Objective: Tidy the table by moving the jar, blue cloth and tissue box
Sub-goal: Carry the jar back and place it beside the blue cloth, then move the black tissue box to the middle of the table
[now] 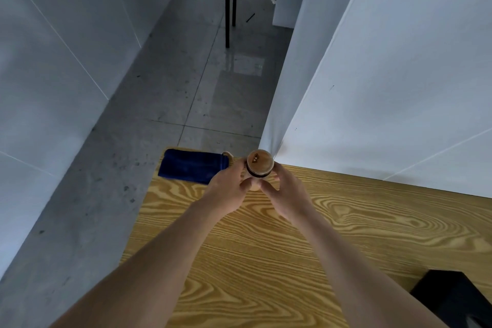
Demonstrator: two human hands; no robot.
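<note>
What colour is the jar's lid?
Brown, wood-like, on the jar; the head view shows it.

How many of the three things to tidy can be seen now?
2. The jar is held between both hands at the table's far edge. The blue cloth lies on the far left corner. No tissue box shows; it may be out of view.

Grained wooden table, plush cloth
</note>
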